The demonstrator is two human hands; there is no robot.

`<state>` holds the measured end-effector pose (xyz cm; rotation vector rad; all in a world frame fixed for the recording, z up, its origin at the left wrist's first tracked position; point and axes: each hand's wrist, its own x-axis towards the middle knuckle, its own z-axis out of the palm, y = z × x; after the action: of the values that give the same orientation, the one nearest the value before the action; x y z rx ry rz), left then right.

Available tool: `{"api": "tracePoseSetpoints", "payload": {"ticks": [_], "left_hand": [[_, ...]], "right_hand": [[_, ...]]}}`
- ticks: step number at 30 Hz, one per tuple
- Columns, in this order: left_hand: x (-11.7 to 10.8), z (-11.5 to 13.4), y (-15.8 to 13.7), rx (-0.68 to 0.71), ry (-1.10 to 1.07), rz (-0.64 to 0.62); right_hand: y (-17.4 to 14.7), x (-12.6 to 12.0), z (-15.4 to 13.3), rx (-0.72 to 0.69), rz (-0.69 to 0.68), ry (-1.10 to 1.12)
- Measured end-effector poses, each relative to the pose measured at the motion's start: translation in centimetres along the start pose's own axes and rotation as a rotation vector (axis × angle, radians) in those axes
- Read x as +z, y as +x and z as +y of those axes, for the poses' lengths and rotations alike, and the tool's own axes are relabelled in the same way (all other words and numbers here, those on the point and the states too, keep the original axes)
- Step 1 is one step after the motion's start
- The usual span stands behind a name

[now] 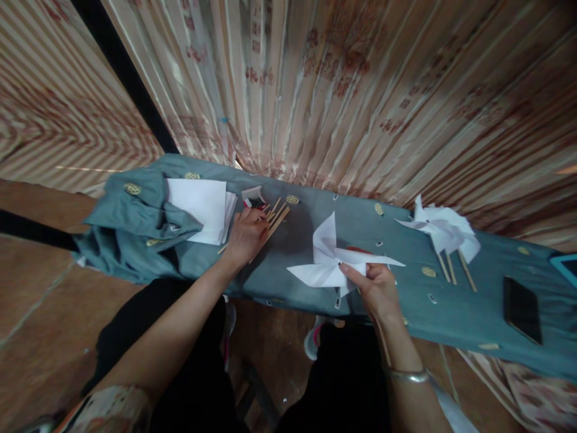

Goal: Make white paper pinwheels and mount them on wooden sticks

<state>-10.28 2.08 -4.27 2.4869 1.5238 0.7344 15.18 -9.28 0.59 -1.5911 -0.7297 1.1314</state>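
My right hand (378,288) pinches a white paper pinwheel (327,264) near its centre, the thumb on top by a small dark dot. A thin stick-like strip runs down along that wrist; I cannot tell whether it joins the pinwheel. On the cloth, my left hand (247,233) has its fingers curled over a loose bunch of thin wooden sticks (278,219). Their ends poke out on both sides of the hand, and the fingertips are partly hidden. Just beyond the fingers sits a small open box (253,197) with dark contents.
A stack of white paper (198,204) lies left, partly under folded cloth. Several white pinwheels on sticks (444,231) lie right, near a dark phone (522,310) and a blue-edged object (565,264). Grey-green cloth (293,288) covers the narrow table; a patterned curtain (315,90) hangs behind.
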Motion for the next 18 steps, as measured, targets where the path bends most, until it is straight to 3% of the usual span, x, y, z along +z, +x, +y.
{"api": "tracePoseSetpoints", "payload": {"ticks": [8,12,15,18], "left_hand": [[1.2,0.9,0.4,0.01,0.054,-0.063],[1.4,1.4,0.7,-0.026,-0.019,-0.067],[1.0,2.6,0.4,-0.054,-0.248,-0.017],[0.3,4.3,-0.7,-0.138,-0.641,-0.008]], "right_hand": [[-0.2,-0.8,0.1,0.012,-0.036,0.016],[-0.7,-0.9,-0.1,0.017,-0.02,0.005],[-1.4,-0.9,-0.4,-0.058,-0.014,-0.039],[-2.4,-0.9,-0.6,-0.227,-0.01,-0.158]]}}
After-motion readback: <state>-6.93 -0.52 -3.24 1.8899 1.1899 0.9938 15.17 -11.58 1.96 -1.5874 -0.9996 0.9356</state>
